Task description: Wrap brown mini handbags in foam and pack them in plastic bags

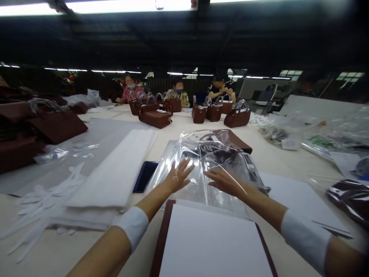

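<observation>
Clear plastic wrapping (pixel 198 190) lies in front of me, with dark straps or parts showing through it. My left hand (pixel 179 177) rests on or just over its left side, palm down with fingers spread. On the right, my right hand (pixel 226 182) is stretched out flat at the plastic, fingers extended; neither hand grasps anything. Behind and partly under the plastic is a brown leather bag (pixel 239 142). Nearest me lies a white sheet (pixel 215 242) on a brown panel, whose edges show at both sides.
A dark phone (pixel 146 177) lies beside stacked white foam sheets (pixel 115 169) and white cut strips (pixel 47 204). Brown handbags (pixel 157 115) stand farther back, before several seated people. More bags (pixel 57 121) are piled left. White card (pixel 300 200) and plastic bags (pixel 337 130) lie right.
</observation>
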Action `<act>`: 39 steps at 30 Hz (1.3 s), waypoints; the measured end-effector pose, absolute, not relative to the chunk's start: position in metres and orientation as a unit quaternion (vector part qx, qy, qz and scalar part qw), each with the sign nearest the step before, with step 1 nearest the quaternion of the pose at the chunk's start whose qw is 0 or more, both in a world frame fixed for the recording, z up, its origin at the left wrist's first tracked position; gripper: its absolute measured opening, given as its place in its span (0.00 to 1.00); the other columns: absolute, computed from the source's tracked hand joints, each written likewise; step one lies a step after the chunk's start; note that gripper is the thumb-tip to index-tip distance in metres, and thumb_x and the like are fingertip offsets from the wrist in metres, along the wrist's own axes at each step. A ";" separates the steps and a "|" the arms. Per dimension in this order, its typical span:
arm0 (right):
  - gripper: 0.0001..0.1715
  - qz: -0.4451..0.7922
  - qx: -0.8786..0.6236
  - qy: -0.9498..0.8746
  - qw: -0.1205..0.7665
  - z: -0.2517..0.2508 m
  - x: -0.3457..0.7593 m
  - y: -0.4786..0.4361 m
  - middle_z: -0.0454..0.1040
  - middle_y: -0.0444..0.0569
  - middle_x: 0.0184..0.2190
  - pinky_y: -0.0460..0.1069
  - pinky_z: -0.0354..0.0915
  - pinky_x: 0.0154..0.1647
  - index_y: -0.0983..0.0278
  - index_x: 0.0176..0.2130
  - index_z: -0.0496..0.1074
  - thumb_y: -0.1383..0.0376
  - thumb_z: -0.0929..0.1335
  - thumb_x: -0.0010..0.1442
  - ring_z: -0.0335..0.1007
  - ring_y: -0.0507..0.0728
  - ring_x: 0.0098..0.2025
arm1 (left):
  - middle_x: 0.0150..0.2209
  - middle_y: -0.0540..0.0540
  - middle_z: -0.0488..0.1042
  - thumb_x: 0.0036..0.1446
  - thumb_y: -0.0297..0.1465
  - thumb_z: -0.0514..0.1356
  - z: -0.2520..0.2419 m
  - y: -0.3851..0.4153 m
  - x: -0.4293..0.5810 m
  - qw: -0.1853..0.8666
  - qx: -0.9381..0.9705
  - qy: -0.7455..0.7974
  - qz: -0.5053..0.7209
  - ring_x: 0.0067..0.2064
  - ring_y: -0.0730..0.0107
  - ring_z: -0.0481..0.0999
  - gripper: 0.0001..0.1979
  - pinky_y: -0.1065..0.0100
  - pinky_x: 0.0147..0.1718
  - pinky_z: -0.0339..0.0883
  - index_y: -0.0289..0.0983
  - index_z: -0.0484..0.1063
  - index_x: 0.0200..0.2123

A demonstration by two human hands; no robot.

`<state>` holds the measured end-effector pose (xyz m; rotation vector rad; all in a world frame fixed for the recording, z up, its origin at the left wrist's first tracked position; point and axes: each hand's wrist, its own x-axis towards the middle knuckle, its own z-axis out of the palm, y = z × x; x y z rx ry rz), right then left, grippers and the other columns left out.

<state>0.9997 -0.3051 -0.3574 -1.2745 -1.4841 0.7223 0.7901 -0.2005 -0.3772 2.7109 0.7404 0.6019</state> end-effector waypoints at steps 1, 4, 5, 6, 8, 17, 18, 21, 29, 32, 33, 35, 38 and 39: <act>0.13 0.311 -0.538 -0.612 0.489 -0.365 1.004 -0.307 0.74 0.49 0.35 0.58 0.63 0.49 0.63 0.36 0.73 0.61 0.72 0.48 0.70 0.56 0.40 | 0.62 0.37 0.47 0.48 0.27 0.61 -0.386 -0.201 0.788 0.160 0.933 0.257 0.195 0.63 0.49 0.45 0.31 0.39 0.56 0.31 0.42 0.57 0.56; 0.21 0.345 -0.562 -0.609 0.441 -0.383 1.014 -0.329 0.74 0.52 0.40 0.60 0.64 0.47 0.60 0.43 0.72 0.62 0.72 0.46 0.70 0.60 0.42 | 0.60 0.39 0.53 0.50 0.32 0.59 -0.406 -0.206 0.768 0.256 0.916 0.257 0.171 0.61 0.52 0.52 0.29 0.44 0.56 0.44 0.43 0.57 0.56; 0.23 0.374 -0.567 -0.591 0.435 -0.386 1.016 -0.340 0.73 0.52 0.42 0.59 0.64 0.47 0.58 0.46 0.70 0.62 0.71 0.48 0.70 0.61 0.44 | 0.60 0.40 0.54 0.52 0.32 0.57 -0.409 -0.210 0.760 0.288 0.908 0.253 0.168 0.60 0.54 0.54 0.28 0.48 0.56 0.49 0.44 0.55 0.57; 0.25 0.418 -0.565 -0.562 0.437 -0.386 1.018 -0.353 0.71 0.52 0.45 0.59 0.63 0.49 0.57 0.49 0.67 0.62 0.70 0.50 0.68 0.61 0.46 | 0.60 0.41 0.54 0.54 0.32 0.55 -0.410 -0.214 0.750 0.313 0.903 0.246 0.164 0.60 0.58 0.56 0.28 0.53 0.55 0.55 0.45 0.53 0.58; 0.31 0.538 -0.529 -0.469 0.459 -0.381 1.023 -0.378 0.66 0.52 0.52 0.60 0.59 0.53 0.56 0.54 0.62 0.64 0.69 0.50 0.62 0.61 0.53 | 0.61 0.42 0.53 0.56 0.30 0.51 -0.406 -0.224 0.733 0.409 0.870 0.223 0.161 0.58 0.63 0.60 0.28 0.59 0.52 0.60 0.46 0.48 0.60; 0.07 0.577 -0.470 -0.038 0.667 -0.355 1.034 -0.394 0.70 0.51 0.47 0.36 0.68 0.23 0.63 0.36 0.72 0.67 0.65 0.55 0.66 0.56 0.50 | 0.51 0.42 0.68 0.54 0.34 0.52 -0.374 -0.237 0.733 0.839 0.257 0.244 0.414 0.55 0.59 0.65 0.15 0.55 0.50 0.63 0.38 0.66 0.46; 0.07 0.553 -0.471 -0.005 0.687 -0.355 1.032 -0.388 0.73 0.51 0.42 0.35 0.69 0.24 0.64 0.32 0.71 0.71 0.64 0.56 0.68 0.54 0.48 | 0.47 0.42 0.71 0.55 0.29 0.52 -0.370 -0.234 0.740 0.829 0.207 0.272 0.443 0.52 0.60 0.68 0.11 0.58 0.48 0.66 0.35 0.68 0.41; 0.16 0.504 -0.458 0.045 0.731 -0.348 1.028 -0.371 0.74 0.48 0.28 0.34 0.69 0.26 0.65 0.28 0.70 0.76 0.57 0.58 0.73 0.48 0.36 | 0.35 0.44 0.76 0.51 0.18 0.49 -0.356 -0.229 0.755 0.810 0.111 0.275 0.507 0.43 0.64 0.74 0.10 0.59 0.44 0.69 0.31 0.68 0.30; 0.23 0.504 -0.367 -0.181 0.760 -0.280 1.017 -0.403 0.53 0.36 0.10 0.32 0.49 0.06 0.64 0.54 0.62 0.60 0.54 0.64 0.47 0.43 0.08 | 0.15 0.54 0.63 0.61 0.40 0.42 -0.276 -0.252 0.755 0.857 0.218 0.081 0.460 0.15 0.78 0.65 0.23 0.73 0.17 0.65 0.31 0.64 0.48; 0.31 0.568 -0.373 -0.202 0.706 -0.288 1.016 -0.427 0.52 0.35 0.09 0.35 0.46 0.04 0.63 0.56 0.59 0.51 0.61 0.59 0.43 0.44 0.08 | 0.15 0.54 0.63 0.62 0.43 0.37 -0.271 -0.266 0.745 0.859 0.295 0.079 0.410 0.10 0.79 0.57 0.24 0.75 0.09 0.55 0.37 0.64 0.48; 0.31 0.602 -0.388 -0.179 0.674 -0.294 1.017 -0.434 0.53 0.35 0.10 0.36 0.46 0.05 0.63 0.55 0.61 0.50 0.63 0.57 0.45 0.44 0.09 | 0.17 0.54 0.64 0.63 0.41 0.36 -0.274 -0.270 0.741 0.864 0.300 0.099 0.393 0.10 0.79 0.57 0.23 0.76 0.09 0.54 0.39 0.64 0.47; 0.28 0.640 -0.418 -0.132 0.631 -0.306 1.020 -0.444 0.56 0.36 0.12 0.36 0.48 0.07 0.63 0.50 0.66 0.53 0.67 0.53 0.48 0.43 0.12 | 0.17 0.53 0.64 0.64 0.35 0.36 -0.281 -0.276 0.733 0.873 0.283 0.141 0.372 0.11 0.79 0.58 0.20 0.76 0.10 0.56 0.38 0.64 0.46; 0.21 0.609 -0.453 -0.108 0.642 -0.308 1.019 -0.456 0.56 0.38 0.13 0.41 0.66 0.22 0.63 0.43 0.71 0.57 0.71 0.50 0.59 0.46 0.19 | 0.13 0.55 0.59 0.64 0.32 0.39 -0.279 -0.288 0.719 0.876 0.256 0.163 0.376 0.12 0.79 0.58 0.18 0.76 0.14 0.59 0.33 0.63 0.47; 0.20 0.589 -0.465 -0.107 0.653 -0.303 1.017 -0.461 0.56 0.38 0.13 0.46 0.70 0.31 0.62 0.42 0.71 0.58 0.72 0.49 0.63 0.49 0.23 | 0.12 0.56 0.57 0.64 0.32 0.40 -0.275 -0.292 0.715 0.876 0.256 0.158 0.378 0.12 0.79 0.58 0.18 0.76 0.14 0.59 0.31 0.63 0.48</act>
